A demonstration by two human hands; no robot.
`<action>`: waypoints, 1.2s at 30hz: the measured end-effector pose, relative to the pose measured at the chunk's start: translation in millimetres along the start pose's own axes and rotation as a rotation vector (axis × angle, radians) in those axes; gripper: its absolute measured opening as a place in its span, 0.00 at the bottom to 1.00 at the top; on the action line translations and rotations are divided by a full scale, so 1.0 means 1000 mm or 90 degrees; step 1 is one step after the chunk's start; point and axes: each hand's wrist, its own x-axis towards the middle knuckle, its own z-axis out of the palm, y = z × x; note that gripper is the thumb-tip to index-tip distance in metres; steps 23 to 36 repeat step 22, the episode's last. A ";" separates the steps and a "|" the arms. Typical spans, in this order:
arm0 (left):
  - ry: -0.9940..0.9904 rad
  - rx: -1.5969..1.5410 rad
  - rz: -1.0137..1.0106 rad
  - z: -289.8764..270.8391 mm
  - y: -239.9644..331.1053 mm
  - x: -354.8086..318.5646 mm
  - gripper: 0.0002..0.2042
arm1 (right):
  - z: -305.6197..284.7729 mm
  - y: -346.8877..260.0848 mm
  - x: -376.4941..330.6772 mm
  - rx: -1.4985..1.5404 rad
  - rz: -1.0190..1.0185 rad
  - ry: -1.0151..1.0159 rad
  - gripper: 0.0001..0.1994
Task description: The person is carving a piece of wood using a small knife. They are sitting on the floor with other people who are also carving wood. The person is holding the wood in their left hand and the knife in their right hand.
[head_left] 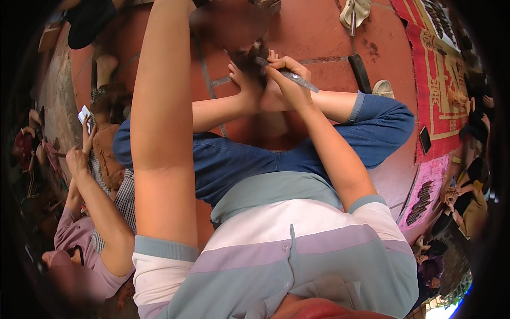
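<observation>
My right hand [289, 80] is closed around the silvery handle of a slim tool [302, 81]. Its dark front end points left into a dark brown clump [248, 59] between my bare feet. Whether tool and clump touch is hard to tell. A blurred dark round patch [228, 24] covers the view just above the clump. My left forearm [163, 95] stretches straight up past the top edge, so my left hand is out of sight. I sit with bent legs in blue shorts [255, 159], my left foot [241, 77] close to the clump.
Red floor tiles [313, 40] spread ahead, with dark crumbs. To the right lie a dark bar [359, 74], a light shoe [382, 88], a red-gold mat [438, 101], a phone [424, 140] and a pink sheet [429, 175] bearing dark pieces. A person [101, 223] sits close on the left.
</observation>
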 end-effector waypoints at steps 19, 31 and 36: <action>-0.010 -0.013 -0.003 -0.002 -0.004 0.002 0.09 | 0.004 -0.008 -0.007 -0.070 -0.086 -0.031 0.04; -0.015 -0.023 -0.002 -0.005 -0.006 0.003 0.09 | 0.000 -0.015 -0.022 -0.061 -0.065 -0.059 0.04; -0.015 -0.023 -0.002 -0.005 -0.006 0.003 0.09 | 0.000 -0.015 -0.022 -0.061 -0.065 -0.059 0.04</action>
